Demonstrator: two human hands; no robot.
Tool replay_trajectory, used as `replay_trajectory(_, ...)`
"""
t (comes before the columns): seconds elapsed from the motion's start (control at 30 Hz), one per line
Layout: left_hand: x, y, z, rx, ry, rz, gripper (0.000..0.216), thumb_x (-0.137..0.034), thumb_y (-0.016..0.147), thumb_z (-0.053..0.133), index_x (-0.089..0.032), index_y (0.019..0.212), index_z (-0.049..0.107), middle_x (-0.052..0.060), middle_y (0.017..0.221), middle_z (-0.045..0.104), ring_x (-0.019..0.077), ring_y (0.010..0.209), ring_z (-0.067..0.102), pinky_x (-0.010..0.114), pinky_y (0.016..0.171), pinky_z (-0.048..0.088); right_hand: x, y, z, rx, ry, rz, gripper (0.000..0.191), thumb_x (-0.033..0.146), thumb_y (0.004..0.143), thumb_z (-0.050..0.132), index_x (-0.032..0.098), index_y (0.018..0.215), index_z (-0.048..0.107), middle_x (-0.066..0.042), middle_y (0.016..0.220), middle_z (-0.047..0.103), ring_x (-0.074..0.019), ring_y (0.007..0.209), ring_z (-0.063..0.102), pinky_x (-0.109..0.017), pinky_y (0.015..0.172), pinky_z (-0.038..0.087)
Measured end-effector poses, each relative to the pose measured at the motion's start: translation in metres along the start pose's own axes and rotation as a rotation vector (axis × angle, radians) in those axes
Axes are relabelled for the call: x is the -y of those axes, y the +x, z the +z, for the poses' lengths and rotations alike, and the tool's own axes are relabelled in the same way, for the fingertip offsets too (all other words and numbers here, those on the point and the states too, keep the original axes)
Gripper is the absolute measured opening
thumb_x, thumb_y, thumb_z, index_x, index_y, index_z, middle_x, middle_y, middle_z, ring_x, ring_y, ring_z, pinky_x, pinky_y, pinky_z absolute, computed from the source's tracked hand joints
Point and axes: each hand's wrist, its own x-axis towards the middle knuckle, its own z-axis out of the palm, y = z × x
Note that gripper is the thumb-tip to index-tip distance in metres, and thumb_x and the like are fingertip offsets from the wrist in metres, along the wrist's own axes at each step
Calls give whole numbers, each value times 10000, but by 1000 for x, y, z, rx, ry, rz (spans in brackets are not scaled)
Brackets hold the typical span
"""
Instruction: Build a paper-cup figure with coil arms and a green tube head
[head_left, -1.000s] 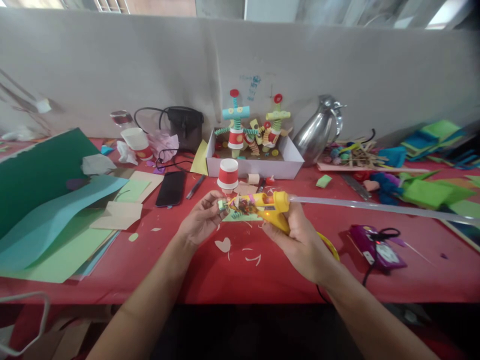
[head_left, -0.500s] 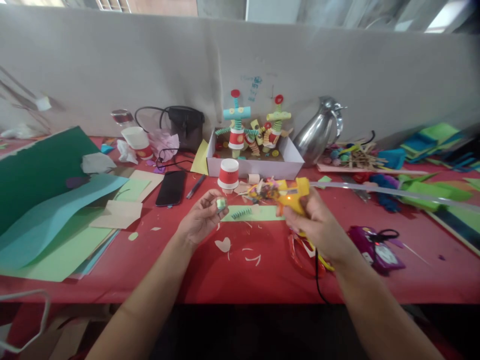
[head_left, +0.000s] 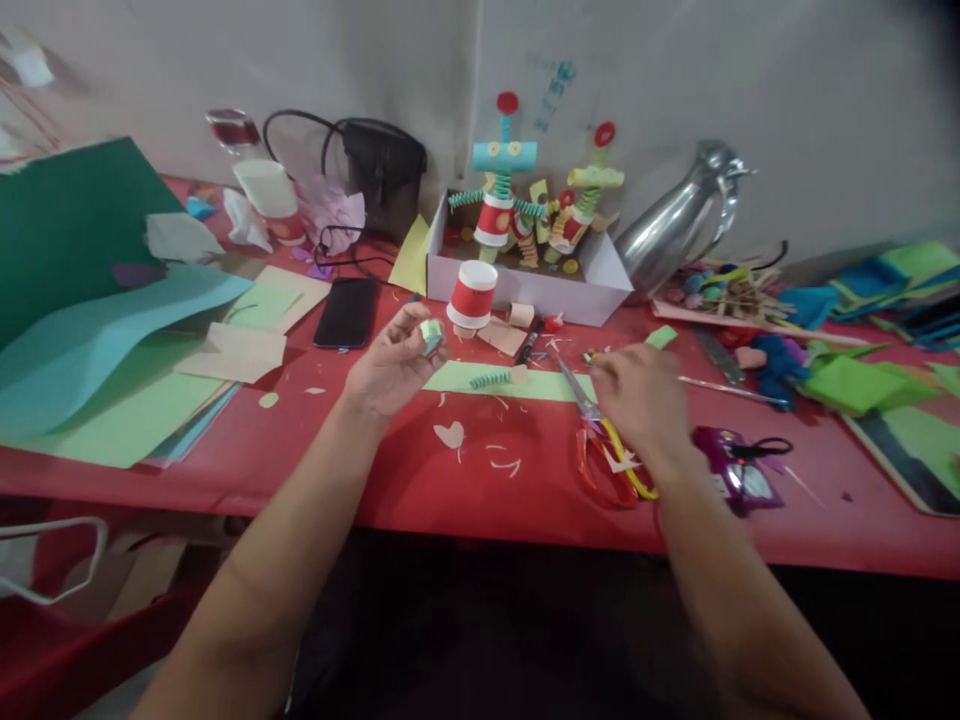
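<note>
My left hand is raised over the red table, fingers pinched on a small rolled green paper piece. Just beyond it stands an upturned red-and-white paper cup. A light green paper strip with a teal paper coil lies between my hands. My right hand is low over the table, back upward and smeared by motion; its fingers do not show. A thin clear stick runs right from it. Red-and-yellow-handled scissors lie under its wrist.
A white box with paper-roll figures stands at the back, a metal jug to its right, a black bag and phone to its left. Coloured paper sheets cover the left; felt scraps and a purple item lie right.
My right hand has swung the yellow glue gun away from the paper piece, rightward and down to the table; the gun no longer shows. The view tilted down. My left hand keeps the green piece.
</note>
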Motion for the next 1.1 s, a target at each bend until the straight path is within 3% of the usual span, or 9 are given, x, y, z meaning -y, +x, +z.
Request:
replay_trajectory(0.1,-2,0,-2,-18,14,12,202,-63,729,716,-206,860,658,-4,797,635,128,753,606,268,741,489,65,-14,34,418,225,-417,158,190,918,565,266,963,696,-69,997,673,-256,1019,581,-439,914,436)
replay_trajectory(0.17,-1,1,-3,-30,20,8,207,-61,726,719,-203,862,655,-3,793,634,128,756,608,269,753,487,97,-18,53,514,209,-516,161,166,934,537,222,950,686,-85,969,675,-248,977,582,-424,892,440)
replay_trajectory(0.27,0,1,-4,-25,23,-4,202,-66,732,716,-203,867,653,-3,791,640,131,765,611,270,754,488,120,-16,67,553,63,-524,159,186,946,516,155,899,665,-128,960,671,-261,952,582,-405,848,444)
replay_trajectory(0.43,1,1,-5,11,26,-8,220,-81,708,749,-189,877,658,3,793,649,131,773,613,262,741,502,118,-10,68,688,83,-447,236,197,931,539,184,708,616,-89,785,672,-230,846,604,-344,750,453)
replay_trajectory(0.63,1,3,-9,24,60,-10,283,-161,636,839,-206,856,666,-5,782,663,122,745,615,257,739,516,126,-15,63,641,48,-447,120,97,884,527,124,902,642,-146,939,671,-250,917,608,-347,763,451)
replay_trajectory(0.83,1,3,-11,1,66,-20,352,-184,576,887,-202,849,666,-15,779,664,110,746,618,245,750,517,121,-9,63,631,91,-448,97,133,838,605,146,764,667,-108,874,688,-216,801,624,-317,682,450)
replay_trajectory(0.9,2,2,-11,0,66,-30,355,-189,578,888,-200,852,663,-15,784,661,105,748,616,240,751,515,114,-2,61,574,245,-352,100,152,838,624,167,766,692,-60,819,705,-173,729,625,-293,654,454)
replay_trajectory(1.03,4,0,-10,-6,71,-64,360,-179,579,887,-198,858,659,-15,810,656,106,765,620,252,771,514,105,13,47,277,860,39,132,318,829,687,203,803,749,-14,725,696,-163,688,601,-316,657,460)
replay_trajectory(1.1,6,-1,-9,-7,78,-87,360,-174,579,887,-197,857,660,-14,810,654,106,766,622,257,785,511,103,16,40,213,1092,144,160,367,796,715,217,814,768,-10,724,683,-167,708,585,-322,655,456)
